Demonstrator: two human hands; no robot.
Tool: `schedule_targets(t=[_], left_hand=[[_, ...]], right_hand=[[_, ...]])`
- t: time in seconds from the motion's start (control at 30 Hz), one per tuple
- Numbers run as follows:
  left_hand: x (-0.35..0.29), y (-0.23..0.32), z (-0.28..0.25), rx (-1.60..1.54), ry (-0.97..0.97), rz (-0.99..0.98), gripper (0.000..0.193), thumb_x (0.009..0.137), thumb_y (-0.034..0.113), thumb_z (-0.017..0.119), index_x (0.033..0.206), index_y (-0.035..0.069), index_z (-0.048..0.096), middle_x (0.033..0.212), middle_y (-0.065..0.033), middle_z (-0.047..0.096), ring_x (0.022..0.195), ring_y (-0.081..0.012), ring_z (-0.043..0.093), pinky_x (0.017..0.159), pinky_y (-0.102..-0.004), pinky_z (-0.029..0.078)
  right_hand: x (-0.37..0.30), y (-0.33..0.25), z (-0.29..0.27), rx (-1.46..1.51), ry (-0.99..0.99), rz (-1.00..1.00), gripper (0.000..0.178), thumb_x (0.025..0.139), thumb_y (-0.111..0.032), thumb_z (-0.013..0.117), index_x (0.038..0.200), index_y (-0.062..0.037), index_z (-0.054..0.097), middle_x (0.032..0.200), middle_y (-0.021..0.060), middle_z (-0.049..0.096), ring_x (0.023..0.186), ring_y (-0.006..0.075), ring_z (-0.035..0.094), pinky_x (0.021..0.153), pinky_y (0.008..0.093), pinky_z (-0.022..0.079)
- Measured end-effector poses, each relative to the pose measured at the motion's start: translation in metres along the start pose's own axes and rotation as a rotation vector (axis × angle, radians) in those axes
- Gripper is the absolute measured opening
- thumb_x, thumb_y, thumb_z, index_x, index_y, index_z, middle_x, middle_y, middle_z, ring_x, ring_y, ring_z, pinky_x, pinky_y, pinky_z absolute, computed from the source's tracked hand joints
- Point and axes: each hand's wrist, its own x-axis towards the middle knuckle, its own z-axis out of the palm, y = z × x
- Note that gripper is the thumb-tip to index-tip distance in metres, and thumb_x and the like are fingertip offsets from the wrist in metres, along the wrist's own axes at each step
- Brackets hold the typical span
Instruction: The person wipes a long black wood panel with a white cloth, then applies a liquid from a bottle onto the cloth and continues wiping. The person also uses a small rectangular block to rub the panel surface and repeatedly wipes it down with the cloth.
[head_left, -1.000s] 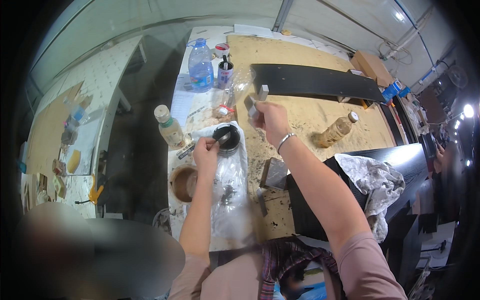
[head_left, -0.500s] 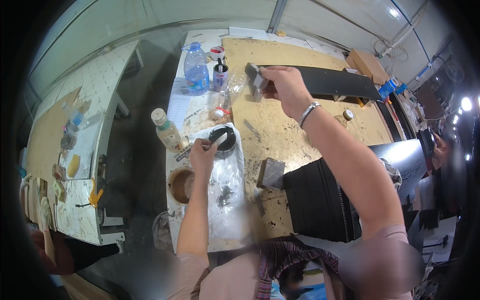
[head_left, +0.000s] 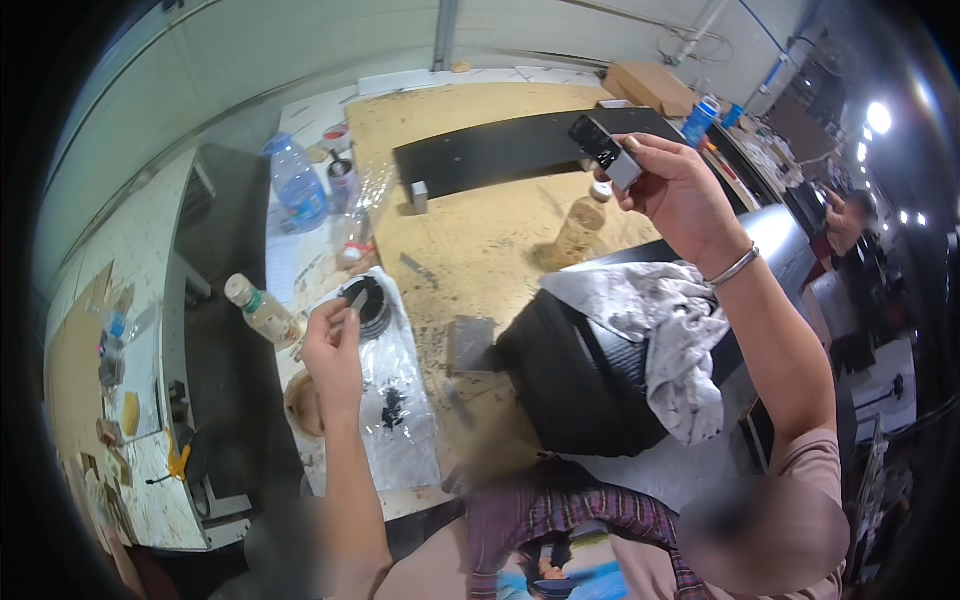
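Note:
My right hand [head_left: 672, 185] is raised above the far right of the bench, its fingers closed around a small grey block [head_left: 622, 168] with a glossy black face. That black face points left and away from me. My left hand [head_left: 332, 345] pinches a thin pale scraper-like strip [head_left: 360, 298] at an open round tub of black paste [head_left: 372, 318]. This tub stands on a plastic sheet [head_left: 410, 440] smeared with black. Behind the raised block lies a long black board [head_left: 500, 152], with a small pale block [head_left: 419, 195] by its near edge.
A capped bottle [head_left: 262, 312] and a brown bowl [head_left: 300, 400] flank the tub. Farther back stand a large clear bottle [head_left: 298, 185] and a dark can [head_left: 343, 185]. A stained cloth [head_left: 680, 350] covers black stacked pieces [head_left: 570, 390]; a grey block [head_left: 471, 343] and amber bottle [head_left: 580, 228] are nearby.
My right hand has moved right, away from the black board's left end, with the block turned to show its black face. My left hand stays at the tub. The view has shifted right.

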Motion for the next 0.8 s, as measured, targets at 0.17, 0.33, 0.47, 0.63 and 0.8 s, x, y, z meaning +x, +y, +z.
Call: schedule_targets(t=[0.17,0.33,0.47,0.63,0.8], left_hand=[[-0.044,0.118,0.067,0.065,-0.417,0.263,0.017,0.095,0.006,0.073,0.11,0.0,0.07,0.099,-0.0038,0.071,0.089,-0.0074,0.064,0.076,-0.0243,0.052],[-0.092,0.195,0.14,0.293,-0.779,0.726,0.047,0.085,0.025,0.081,0.124,0.004,0.066,0.123,-0.019,0.067,0.108,-0.0346,0.066,0.093,-0.0416,0.054],[-0.123,0.211,0.203,0.546,-0.811,0.923,0.075,0.08,0.044,0.081,0.141,0.008,0.056,0.145,-0.0255,0.051,0.131,-0.0426,0.051,0.113,-0.0475,0.041],[-0.145,0.195,0.246,0.698,-0.805,0.846,0.044,0.073,0.028,0.082,0.111,0.011,0.067,0.139,-0.0119,0.059,0.115,-0.033,0.061,0.09,-0.0427,0.057],[-0.178,0.21,0.178,0.33,-0.182,0.34,0.034,0.08,0.002,0.069,0.113,0.003,0.065,0.105,-0.0076,0.067,0.096,-0.02,0.066,0.089,-0.0351,0.054]], right_hand=[[-0.03,-0.002,-0.05,0.083,0.1,-0.046,0.027,0.105,-0.017,0.053,0.115,0.0033,0.068,0.093,0.0123,0.073,0.075,0.0125,0.063,0.067,0.0268,0.05],[-0.039,0.017,-0.088,0.206,-0.036,-0.008,0.029,0.107,-0.018,0.053,0.124,0.0024,0.064,0.105,0.0176,0.075,0.083,0.0156,0.068,0.073,0.0279,0.056],[-0.036,0.038,-0.128,0.42,-0.261,0.029,0.029,0.106,-0.018,0.055,0.126,0.0023,0.063,0.106,0.0189,0.074,0.087,0.0188,0.069,0.073,0.0293,0.056],[-0.027,0.058,-0.16,0.506,-0.387,0.185,0.031,0.102,-0.019,0.062,0.125,0.0022,0.063,0.105,0.024,0.072,0.079,0.0244,0.07,0.07,0.0325,0.058],[-0.013,0.065,-0.174,0.472,-0.595,0.259,0.032,0.101,-0.02,0.067,0.123,0.0024,0.065,0.102,0.0182,0.073,0.08,0.0203,0.07,0.07,0.0288,0.058]])
